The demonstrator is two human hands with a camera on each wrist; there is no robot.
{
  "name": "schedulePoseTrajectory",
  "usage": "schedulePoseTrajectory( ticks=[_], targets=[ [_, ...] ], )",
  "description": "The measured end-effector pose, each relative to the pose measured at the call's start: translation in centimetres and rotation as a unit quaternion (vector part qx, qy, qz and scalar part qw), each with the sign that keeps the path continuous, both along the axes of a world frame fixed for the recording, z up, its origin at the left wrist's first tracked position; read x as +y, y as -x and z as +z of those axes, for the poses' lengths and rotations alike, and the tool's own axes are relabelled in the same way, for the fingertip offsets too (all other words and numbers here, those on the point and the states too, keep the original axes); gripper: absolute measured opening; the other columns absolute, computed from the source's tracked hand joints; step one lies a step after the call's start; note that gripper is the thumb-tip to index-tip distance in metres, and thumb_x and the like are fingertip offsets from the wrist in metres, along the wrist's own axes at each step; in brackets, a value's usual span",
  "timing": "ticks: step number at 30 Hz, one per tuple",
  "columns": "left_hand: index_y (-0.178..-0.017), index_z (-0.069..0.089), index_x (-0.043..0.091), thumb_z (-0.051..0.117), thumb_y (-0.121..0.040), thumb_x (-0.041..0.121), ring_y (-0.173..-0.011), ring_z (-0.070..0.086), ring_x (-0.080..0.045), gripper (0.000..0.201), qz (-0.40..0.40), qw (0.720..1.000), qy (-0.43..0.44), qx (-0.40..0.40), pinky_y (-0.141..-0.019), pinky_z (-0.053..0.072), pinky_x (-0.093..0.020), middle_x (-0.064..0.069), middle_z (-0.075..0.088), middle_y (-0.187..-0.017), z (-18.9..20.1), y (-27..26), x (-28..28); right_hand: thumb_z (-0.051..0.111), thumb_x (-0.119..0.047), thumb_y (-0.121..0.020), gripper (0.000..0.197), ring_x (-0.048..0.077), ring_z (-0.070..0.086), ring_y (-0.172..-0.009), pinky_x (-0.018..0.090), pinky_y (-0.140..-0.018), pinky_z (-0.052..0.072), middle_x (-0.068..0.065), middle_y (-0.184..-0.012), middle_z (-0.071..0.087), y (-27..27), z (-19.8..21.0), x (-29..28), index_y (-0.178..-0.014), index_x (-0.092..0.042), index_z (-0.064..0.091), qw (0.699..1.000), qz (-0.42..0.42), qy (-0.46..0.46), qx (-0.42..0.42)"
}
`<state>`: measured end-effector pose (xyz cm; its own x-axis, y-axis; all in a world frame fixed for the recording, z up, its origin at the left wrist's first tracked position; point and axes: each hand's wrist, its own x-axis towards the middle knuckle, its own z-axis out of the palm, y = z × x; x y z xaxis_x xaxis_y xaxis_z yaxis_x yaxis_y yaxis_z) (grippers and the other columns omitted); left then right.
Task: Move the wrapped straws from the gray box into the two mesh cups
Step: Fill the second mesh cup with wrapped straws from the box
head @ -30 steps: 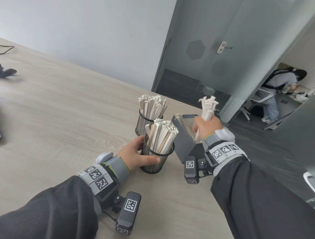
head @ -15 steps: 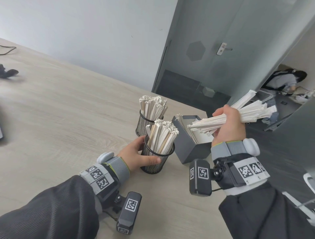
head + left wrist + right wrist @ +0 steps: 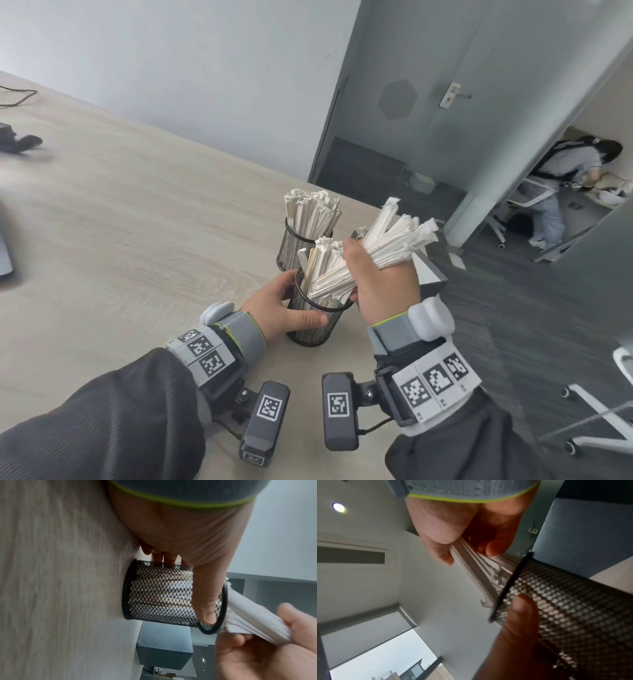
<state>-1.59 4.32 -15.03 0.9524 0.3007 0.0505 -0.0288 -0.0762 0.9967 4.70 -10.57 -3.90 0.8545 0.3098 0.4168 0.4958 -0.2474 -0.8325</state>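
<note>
Two black mesh cups stand on the wooden table, both packed with wrapped straws. My left hand (image 3: 284, 308) grips the near mesh cup (image 3: 317, 325), thumb across its front, as the left wrist view shows too (image 3: 163, 599). My right hand (image 3: 380, 281) grips a bundle of white wrapped straws (image 3: 387, 243), tilted, with its lower ends at the near cup's rim (image 3: 510, 586). The far mesh cup (image 3: 298, 243) stands just behind. The gray box (image 3: 430, 274) is mostly hidden behind my right hand; the left wrist view shows its side (image 3: 164, 646).
The table (image 3: 137, 222) stretches left, with a dark object (image 3: 17, 140) and a cable at its far left. The table's right edge runs close to the box. Beyond it are a gray door (image 3: 428, 120) and a person by a chair (image 3: 561, 185).
My right hand lifted a bundle of straws out of the gray box, swung it left and tipped it down to the near cup's mouth. My left hand kept its hold on that cup.
</note>
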Motion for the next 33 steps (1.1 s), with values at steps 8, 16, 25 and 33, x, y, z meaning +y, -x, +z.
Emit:
schedulePoseTrajectory(
  ticks=[8,16,25,33],
  targets=[
    [-0.121,0.064,0.052,0.097,-0.032,0.075,-0.129,0.066,-0.017,0.098,0.005,1.0,0.017,0.0,-0.116,0.048,-0.054,0.008,0.075,-0.13,-0.7,-0.2,0.1,0.07,-0.049,-0.082,0.033,0.001,0.067,-0.068,0.024,-0.063,0.051,-0.011,-0.066,0.07,-0.4,-1.3,0.1,-0.067,-0.02,0.065,0.996,-0.024,0.068,-0.052],
    [-0.138,0.058,0.03,0.093,-0.044,0.058,-0.124,0.068,-0.009,0.104,-0.001,1.0,-0.011,0.007,-0.116,0.049,-0.049,0.008,0.075,-0.127,0.2,0.1,0.1,0.074,-0.044,-0.08,0.029,-0.004,0.067,-0.061,0.019,-0.058,0.05,-0.017,-0.062,0.07,-0.7,-0.2,0.3,-0.062,-0.023,0.066,0.999,0.015,0.046,0.002],
    [-0.135,0.06,0.034,0.094,-0.041,0.056,-0.124,0.067,-0.01,0.102,0.016,1.0,-0.002,0.008,-0.116,0.049,-0.049,0.009,0.075,-0.127,0.1,0.3,-0.2,0.068,-0.061,-0.067,0.034,0.007,0.061,-0.093,0.027,-0.082,0.049,-0.01,-0.097,0.062,-1.8,-1.3,1.2,-0.083,-0.032,0.061,0.997,0.021,0.034,-0.067],
    [-0.142,0.057,0.03,0.094,-0.043,0.058,-0.125,0.067,-0.009,0.11,0.014,1.0,-0.009,0.01,-0.116,0.05,-0.048,0.009,0.075,-0.128,0.6,0.5,-0.1,0.058,-0.038,-0.089,0.043,0.002,0.058,-0.113,0.019,-0.089,0.048,-0.019,-0.131,0.057,-1.9,0.0,1.3,-0.131,-0.036,0.049,0.985,0.116,0.055,-0.111]
  ],
)
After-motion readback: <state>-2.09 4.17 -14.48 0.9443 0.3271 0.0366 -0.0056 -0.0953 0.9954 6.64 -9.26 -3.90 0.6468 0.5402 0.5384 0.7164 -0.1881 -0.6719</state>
